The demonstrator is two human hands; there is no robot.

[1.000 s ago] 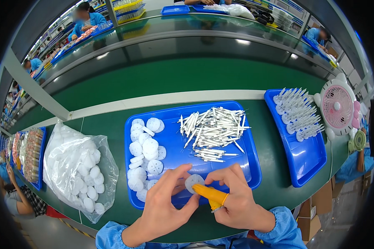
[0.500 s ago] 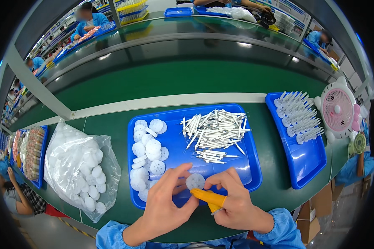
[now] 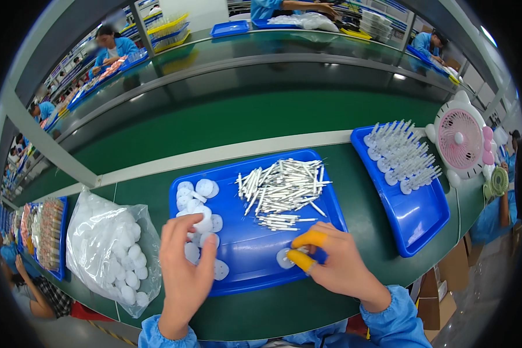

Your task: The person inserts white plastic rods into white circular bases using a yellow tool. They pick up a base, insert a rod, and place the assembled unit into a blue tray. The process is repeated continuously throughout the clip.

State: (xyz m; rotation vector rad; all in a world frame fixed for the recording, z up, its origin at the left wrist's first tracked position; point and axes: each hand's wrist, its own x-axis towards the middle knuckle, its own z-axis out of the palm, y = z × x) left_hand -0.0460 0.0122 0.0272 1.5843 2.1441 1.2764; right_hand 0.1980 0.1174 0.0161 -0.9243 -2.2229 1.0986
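Observation:
My right hand (image 3: pixel 343 255), with yellow finger cots on, pinches a round whitish translucent plastic disc (image 3: pixel 284 258) over the lower right of the blue tray (image 3: pixel 255 284). A thin pale piece shows between its fingertips; whether it is joined to the disc I cannot tell. Thumb and fingers apart, my left hand (image 3: pixel 182 261) is open at the tray's left side, over a heap of white discs (image 3: pixel 205 187) with small holes. Its fingers partly hide the heap. A pile of thin white sticks with fine wire ends (image 3: pixel 284 185) lies at the tray's upper right.
On the left stands a clear bag of white discs (image 3: pixel 107 243), beside a tray of packed pieces (image 3: pixel 46 232). To the right, a second blue tray (image 3: pixel 414 229) holds rows of sticks upright on discs (image 3: pixel 400 153). A pink-and-white fan (image 3: pixel 459 139) stands beyond it. Co-workers sit across the belt.
My hands have come apart. The left moved left to the disc heap, while the right kept the disc and shifted slightly right. The whole view has turned a little.

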